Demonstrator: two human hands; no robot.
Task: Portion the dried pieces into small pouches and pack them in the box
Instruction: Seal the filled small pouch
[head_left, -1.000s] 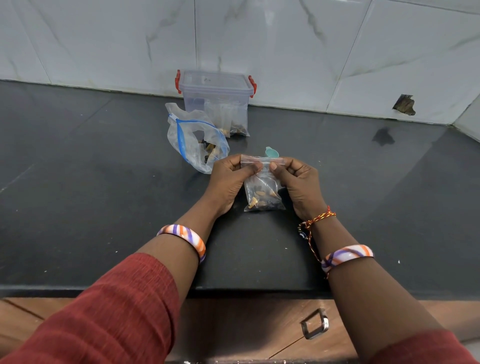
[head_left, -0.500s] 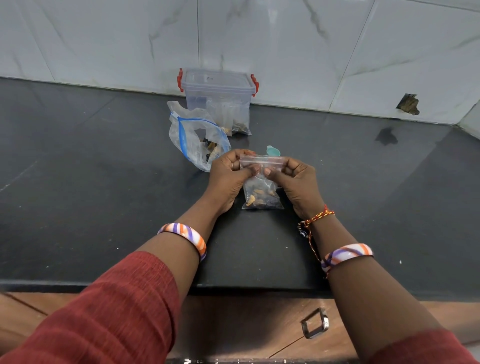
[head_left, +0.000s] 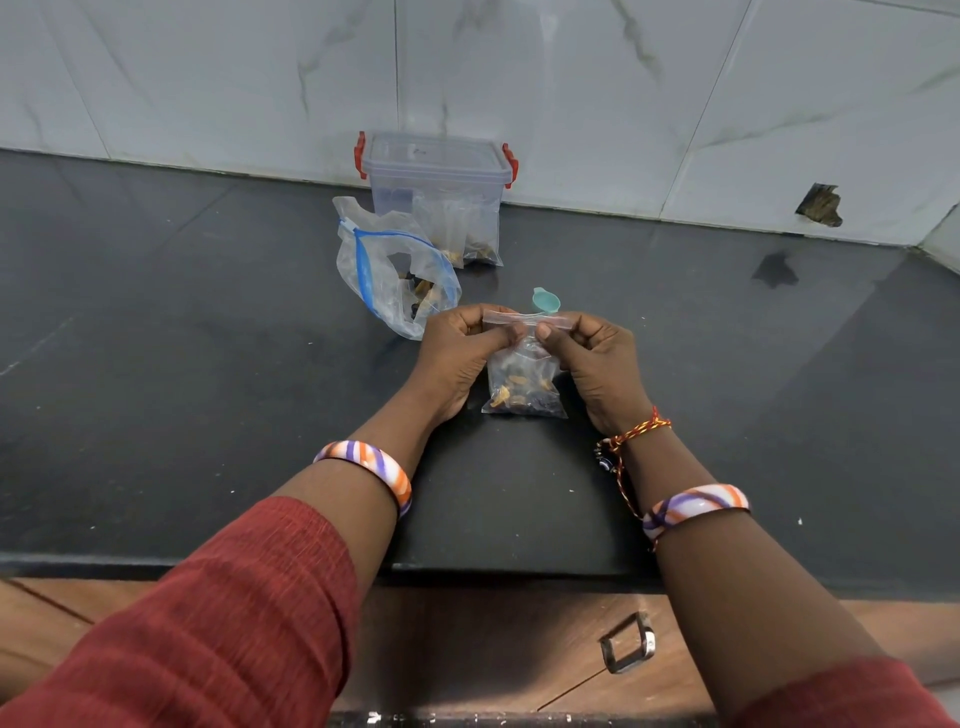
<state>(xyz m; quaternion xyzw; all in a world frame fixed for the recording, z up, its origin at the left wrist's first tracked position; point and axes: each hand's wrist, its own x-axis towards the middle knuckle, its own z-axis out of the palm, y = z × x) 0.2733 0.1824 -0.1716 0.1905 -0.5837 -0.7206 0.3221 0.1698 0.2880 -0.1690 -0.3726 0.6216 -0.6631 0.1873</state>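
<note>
A small clear pouch (head_left: 523, 387) with brown and dark dried pieces in its bottom stands on the dark counter. My left hand (head_left: 457, 353) and my right hand (head_left: 597, 364) both pinch its zip strip at the top, thumbs nearly meeting in the middle. Behind and left lies a larger clear bag with a blue zip (head_left: 395, 275), open, holding a few dried pieces. A clear lidded box with red clips (head_left: 436, 182) stands by the wall with filled pouches inside.
A small teal scoop (head_left: 545, 300) lies just behind the pouch. The black counter (head_left: 208, 389) ends at a front edge above a wooden drawer with a metal handle (head_left: 628, 649). A tiled wall rises behind.
My thumbs have slid closer together along the pouch's top strip. The pouch stays in place on the counter.
</note>
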